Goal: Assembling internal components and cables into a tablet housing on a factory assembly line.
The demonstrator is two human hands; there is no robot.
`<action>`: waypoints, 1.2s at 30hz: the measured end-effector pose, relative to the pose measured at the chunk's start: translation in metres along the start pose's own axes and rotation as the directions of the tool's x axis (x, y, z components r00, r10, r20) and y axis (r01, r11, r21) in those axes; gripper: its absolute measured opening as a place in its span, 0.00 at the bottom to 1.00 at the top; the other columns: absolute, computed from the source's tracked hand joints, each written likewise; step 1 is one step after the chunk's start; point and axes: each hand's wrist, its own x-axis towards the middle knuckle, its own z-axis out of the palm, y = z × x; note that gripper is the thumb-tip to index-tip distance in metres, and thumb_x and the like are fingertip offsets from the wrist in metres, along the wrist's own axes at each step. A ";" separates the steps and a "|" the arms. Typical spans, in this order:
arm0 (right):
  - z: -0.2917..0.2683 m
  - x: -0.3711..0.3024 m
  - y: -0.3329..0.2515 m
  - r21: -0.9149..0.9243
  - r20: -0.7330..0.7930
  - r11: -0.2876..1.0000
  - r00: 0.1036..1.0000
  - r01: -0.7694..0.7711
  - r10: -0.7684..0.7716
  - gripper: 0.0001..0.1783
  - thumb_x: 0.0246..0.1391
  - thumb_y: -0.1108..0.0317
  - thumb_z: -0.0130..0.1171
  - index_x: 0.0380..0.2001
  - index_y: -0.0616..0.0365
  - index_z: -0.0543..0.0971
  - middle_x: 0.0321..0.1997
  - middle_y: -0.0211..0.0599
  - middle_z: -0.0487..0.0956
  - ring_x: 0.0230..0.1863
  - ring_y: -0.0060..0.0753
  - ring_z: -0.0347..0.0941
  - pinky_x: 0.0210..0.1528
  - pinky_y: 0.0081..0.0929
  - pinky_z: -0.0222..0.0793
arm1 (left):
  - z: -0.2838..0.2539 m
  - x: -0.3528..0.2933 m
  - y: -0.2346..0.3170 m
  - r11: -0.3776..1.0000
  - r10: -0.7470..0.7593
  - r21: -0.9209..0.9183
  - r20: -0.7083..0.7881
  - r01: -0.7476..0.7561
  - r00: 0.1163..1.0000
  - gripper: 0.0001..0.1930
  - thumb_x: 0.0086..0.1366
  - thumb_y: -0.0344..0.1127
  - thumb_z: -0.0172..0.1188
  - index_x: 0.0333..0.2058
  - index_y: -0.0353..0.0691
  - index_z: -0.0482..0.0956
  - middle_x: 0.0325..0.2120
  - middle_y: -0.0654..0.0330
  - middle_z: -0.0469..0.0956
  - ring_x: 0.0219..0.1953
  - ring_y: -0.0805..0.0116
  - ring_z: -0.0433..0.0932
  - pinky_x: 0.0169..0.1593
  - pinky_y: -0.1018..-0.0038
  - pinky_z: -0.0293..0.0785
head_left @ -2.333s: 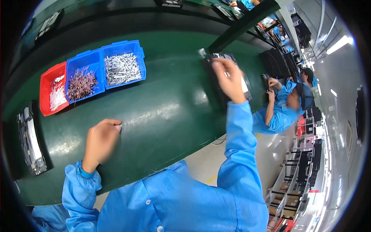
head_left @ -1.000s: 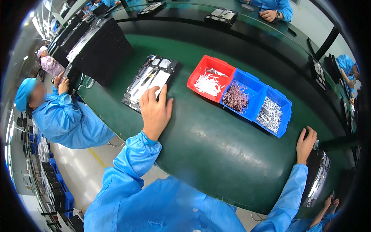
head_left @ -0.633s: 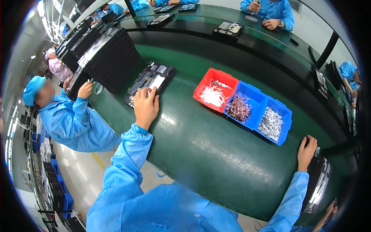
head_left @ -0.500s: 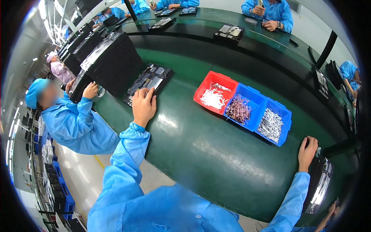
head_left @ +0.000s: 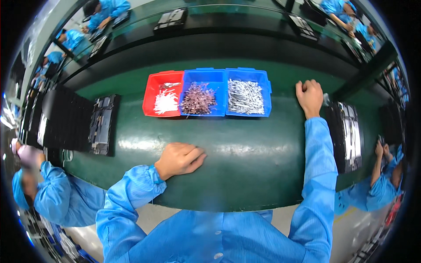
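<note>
Observed left hand (head_left: 180, 161) loosely clenched; cannot determine grip of right hand (head_left: 310, 97). Noted beyond left hand: red plastic bin (head_left: 151, 90), two blue plastic bins (head_left: 226, 94). Right of right hand: dark-green post (head_left: 367, 72), black rectangular electronic panel (head_left: 350, 136).

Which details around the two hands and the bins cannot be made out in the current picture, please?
Left hand: in the head view, its curled fingers hide the palm.
Right hand: same view; the back of the hand hides the palm.
Floor of the middle bin: same view; largely covered by the reddish-brown pieces.
Small clear object beside the right hand: same view; too small to identify.
</note>
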 end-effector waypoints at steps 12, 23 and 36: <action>-0.020 -0.039 0.011 0.239 0.128 0.947 0.974 -0.213 0.187 0.07 0.56 0.69 0.65 0.36 0.61 0.84 0.42 0.43 0.80 0.48 0.49 0.76 0.53 0.40 0.72 | 0.035 0.054 0.000 0.966 -0.189 -0.232 -0.318 0.117 0.929 0.06 0.57 0.22 0.70 0.34 0.38 0.87 0.19 0.59 0.81 0.15 0.70 0.76 0.23 0.74 0.72; -0.021 -0.041 0.008 0.245 0.130 0.951 0.978 -0.191 0.163 0.08 0.58 0.68 0.64 0.38 0.60 0.84 0.44 0.43 0.79 0.49 0.49 0.75 0.53 0.39 0.71 | 0.002 0.017 -0.039 0.902 -0.416 -0.252 -0.284 0.351 0.864 0.19 0.54 0.27 0.77 0.45 0.40 0.83 0.10 0.69 0.66 0.12 0.80 0.64 0.19 0.79 0.59; -0.019 -0.038 0.008 0.224 0.104 0.963 0.986 -0.152 0.132 0.08 0.60 0.69 0.65 0.39 0.62 0.84 0.43 0.43 0.81 0.47 0.47 0.78 0.52 0.36 0.74 | 0.007 0.018 -0.041 0.905 -0.424 -0.170 -0.311 0.389 0.851 0.13 0.58 0.23 0.72 0.42 0.38 0.86 0.13 0.65 0.68 0.14 0.78 0.66 0.21 0.77 0.62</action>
